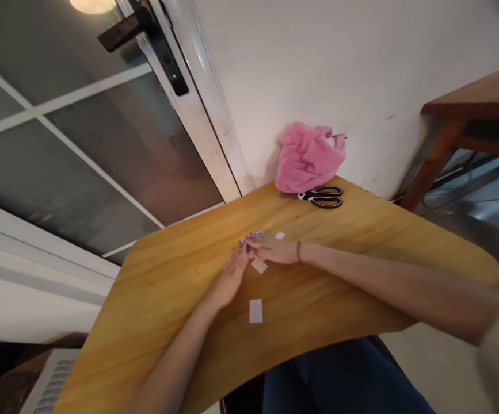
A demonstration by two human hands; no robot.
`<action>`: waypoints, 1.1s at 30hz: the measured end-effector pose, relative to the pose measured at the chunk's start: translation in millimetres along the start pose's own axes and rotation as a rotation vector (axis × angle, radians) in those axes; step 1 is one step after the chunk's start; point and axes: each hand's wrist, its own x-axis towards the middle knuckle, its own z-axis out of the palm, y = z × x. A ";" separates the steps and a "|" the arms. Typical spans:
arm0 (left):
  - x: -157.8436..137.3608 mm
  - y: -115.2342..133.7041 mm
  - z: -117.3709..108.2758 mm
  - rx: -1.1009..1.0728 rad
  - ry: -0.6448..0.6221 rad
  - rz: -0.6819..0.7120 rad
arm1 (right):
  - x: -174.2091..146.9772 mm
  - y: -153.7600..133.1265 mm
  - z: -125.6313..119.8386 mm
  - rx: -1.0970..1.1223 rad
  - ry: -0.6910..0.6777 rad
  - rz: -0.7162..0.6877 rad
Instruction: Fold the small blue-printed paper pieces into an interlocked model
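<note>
My left hand point(233, 269) rests low over the wooden table point(167, 287), fingers stretched forward. From the right, my right hand point(275, 249) comes in with its fingers extended flat, and the fingertips of both meet over some small cards that they partly cover. A pale card point(259, 265) pokes out just below the fingers. Past the right fingers shows a card with dark markings point(258, 233), and another white piece point(280, 236) lies behind the right hand. Nearer to me a single white card point(255, 311) lies flat, apart from both hands.
At the table's back corner, black-handled scissors point(327, 196) lie before a bunched pink cloth point(309, 158) against the white wall point(318, 63). A glass-paned door point(102, 138) with a dark handle point(126, 30) borders the left. Another wooden table point(477, 95) stands at right.
</note>
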 end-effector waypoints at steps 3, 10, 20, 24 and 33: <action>-68.1 -2.8 -7.8 0.218 -0.203 0.211 | -67.1 11.0 -2.5 0.020 -0.031 -0.273; -36.9 -16.0 2.6 0.263 0.067 -0.230 | -53.8 29.8 5.1 -0.178 0.150 0.299; -45.7 6.1 -0.8 0.221 -0.203 0.287 | -60.6 11.1 -0.3 0.074 -0.006 -0.325; -76.0 -21.7 -16.4 0.346 -0.080 0.170 | -100.1 34.8 -10.0 -0.106 0.069 -0.167; 19.5 17.1 37.4 -0.099 0.198 -0.132 | 6.2 -13.1 27.6 0.100 0.209 0.286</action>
